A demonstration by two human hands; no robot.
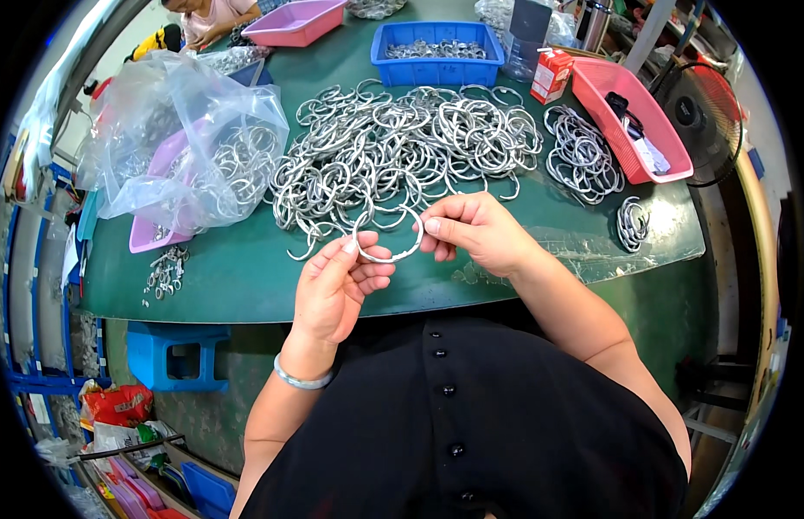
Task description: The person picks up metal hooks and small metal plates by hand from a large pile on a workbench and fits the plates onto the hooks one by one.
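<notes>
My left hand (337, 290) and my right hand (475, 232) together hold one silver metal ring (386, 254) just above the near edge of the green table (238, 277). The left fingers pinch its left side, the right fingers its right side. Right behind the ring lies a big heap of the same silver rings (393, 147), spread over the middle of the table. A metal bangle sits on my left wrist.
A clear plastic bag (173, 130) of rings lies over a purple tray at left. A blue tray (437, 52) with rings and a pink tray (294, 22) stand at the back, a red basket (631, 121) at right beside stacked rings (582, 156). Another person sits far left. A blue stool (177, 355) stands below.
</notes>
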